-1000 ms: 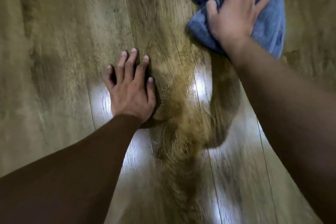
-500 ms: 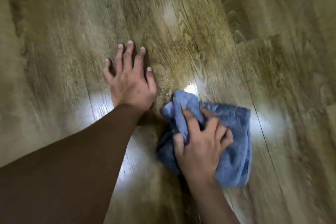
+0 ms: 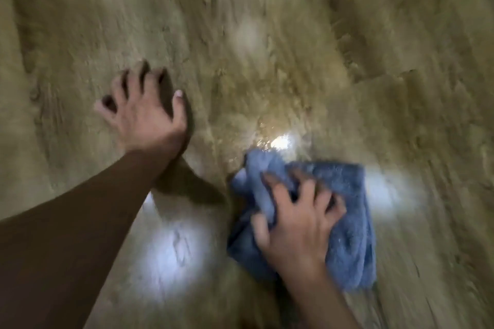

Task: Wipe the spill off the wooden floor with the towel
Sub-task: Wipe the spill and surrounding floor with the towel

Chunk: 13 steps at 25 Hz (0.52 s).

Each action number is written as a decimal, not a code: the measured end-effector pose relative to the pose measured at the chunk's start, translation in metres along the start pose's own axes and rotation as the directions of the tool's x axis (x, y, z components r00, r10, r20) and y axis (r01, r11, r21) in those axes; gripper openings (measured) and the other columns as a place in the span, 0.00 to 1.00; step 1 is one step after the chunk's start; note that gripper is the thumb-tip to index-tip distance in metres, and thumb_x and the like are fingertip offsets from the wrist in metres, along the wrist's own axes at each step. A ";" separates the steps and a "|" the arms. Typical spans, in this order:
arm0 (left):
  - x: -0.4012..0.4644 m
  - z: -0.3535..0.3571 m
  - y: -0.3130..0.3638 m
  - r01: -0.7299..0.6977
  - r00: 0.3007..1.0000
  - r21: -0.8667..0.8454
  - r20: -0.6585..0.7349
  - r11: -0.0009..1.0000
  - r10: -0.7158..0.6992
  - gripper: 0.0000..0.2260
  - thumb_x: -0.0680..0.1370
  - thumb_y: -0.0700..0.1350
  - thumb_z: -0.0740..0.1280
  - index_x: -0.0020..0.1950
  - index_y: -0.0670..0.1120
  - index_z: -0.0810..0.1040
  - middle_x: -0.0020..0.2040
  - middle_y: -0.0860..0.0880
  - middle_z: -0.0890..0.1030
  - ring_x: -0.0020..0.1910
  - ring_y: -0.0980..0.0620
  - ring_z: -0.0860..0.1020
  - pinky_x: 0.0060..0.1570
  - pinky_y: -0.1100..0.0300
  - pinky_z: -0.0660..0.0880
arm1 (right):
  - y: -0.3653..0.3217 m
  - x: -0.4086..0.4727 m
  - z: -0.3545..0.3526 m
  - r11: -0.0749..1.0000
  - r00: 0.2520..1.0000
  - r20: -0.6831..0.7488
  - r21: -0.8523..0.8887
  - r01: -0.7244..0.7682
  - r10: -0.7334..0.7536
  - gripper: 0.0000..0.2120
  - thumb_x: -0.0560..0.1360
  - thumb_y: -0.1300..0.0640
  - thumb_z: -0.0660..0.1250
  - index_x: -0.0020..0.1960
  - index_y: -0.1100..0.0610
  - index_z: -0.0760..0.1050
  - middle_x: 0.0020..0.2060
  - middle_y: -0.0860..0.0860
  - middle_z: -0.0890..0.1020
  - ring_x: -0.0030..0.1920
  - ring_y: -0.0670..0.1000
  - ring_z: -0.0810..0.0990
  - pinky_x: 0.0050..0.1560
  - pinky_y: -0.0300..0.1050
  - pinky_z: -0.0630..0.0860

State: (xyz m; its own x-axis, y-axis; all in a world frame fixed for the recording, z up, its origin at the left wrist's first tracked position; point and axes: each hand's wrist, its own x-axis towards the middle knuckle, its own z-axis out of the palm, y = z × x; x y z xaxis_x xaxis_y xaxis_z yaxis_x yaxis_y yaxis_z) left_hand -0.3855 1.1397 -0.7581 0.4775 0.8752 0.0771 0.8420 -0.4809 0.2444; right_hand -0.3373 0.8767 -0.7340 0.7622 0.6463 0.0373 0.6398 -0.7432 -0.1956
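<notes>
A bunched blue towel (image 3: 350,235) lies on the wooden floor (image 3: 267,48) at the lower right. My right hand (image 3: 296,224) presses down on it, fingers curled into the cloth. Just beyond the towel's far edge a wet, shiny patch of the spill (image 3: 270,139) glints on the boards. My left hand (image 3: 144,112) rests flat on the floor to the left, fingers spread, holding nothing. The frame is blurred by motion.
Bright light reflections show on the floor near my left forearm (image 3: 171,246) and right of the towel (image 3: 387,192). Bare wooden boards fill the whole view.
My right hand has dragged the towel from the far right back toward me across the wet streak, and it now sits close in. My left hand has stayed planted.
</notes>
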 end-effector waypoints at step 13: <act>-0.003 0.001 -0.002 -0.043 0.999 0.009 0.009 0.999 0.042 0.23 0.80 0.61 0.56 0.72 0.52 0.69 0.78 0.50 0.66 0.78 0.44 0.59 0.69 0.36 0.54 | -0.027 0.329 0.014 0.998 0.995 -0.089 -0.054 -0.037 0.032 0.26 0.71 0.38 0.55 0.65 0.47 0.73 0.64 0.56 0.71 0.65 0.62 0.67 0.64 0.63 0.58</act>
State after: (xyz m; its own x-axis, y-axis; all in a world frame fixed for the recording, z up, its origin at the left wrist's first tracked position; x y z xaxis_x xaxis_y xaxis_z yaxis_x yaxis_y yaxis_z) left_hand -0.3879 1.1380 -0.7599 0.5152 0.8535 0.0783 0.8232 -0.5182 0.2319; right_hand -0.1053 1.1122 -0.7301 0.7883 0.6038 0.1182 0.6153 -0.7752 -0.1432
